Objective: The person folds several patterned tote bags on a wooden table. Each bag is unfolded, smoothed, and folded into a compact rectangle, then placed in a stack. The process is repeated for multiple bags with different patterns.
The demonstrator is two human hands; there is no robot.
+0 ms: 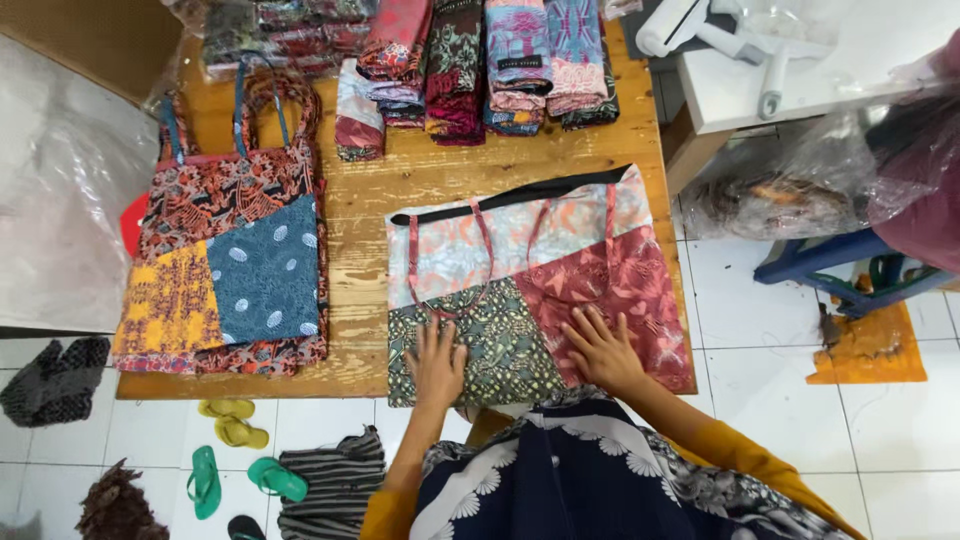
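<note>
On wooden table [370, 200], both grips open, left hand [437, 365], right hand [603, 350] flat on patchwork bag [530, 280], wrists hidden

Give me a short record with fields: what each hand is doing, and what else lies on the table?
Left hand: flat, palm down, on the patchwork tote bag
Right hand: flat on the same bag's red patch
Bag handles: lying flat across the bag
Surface: wooden table
Beside it: stack of similar bags, to the left
Far edge: row of folded patterned fabrics

Pink, maroon and green batik patchwork bag [530, 280], orange-blue batik bag [225, 275], green sandals [240, 480]
</note>
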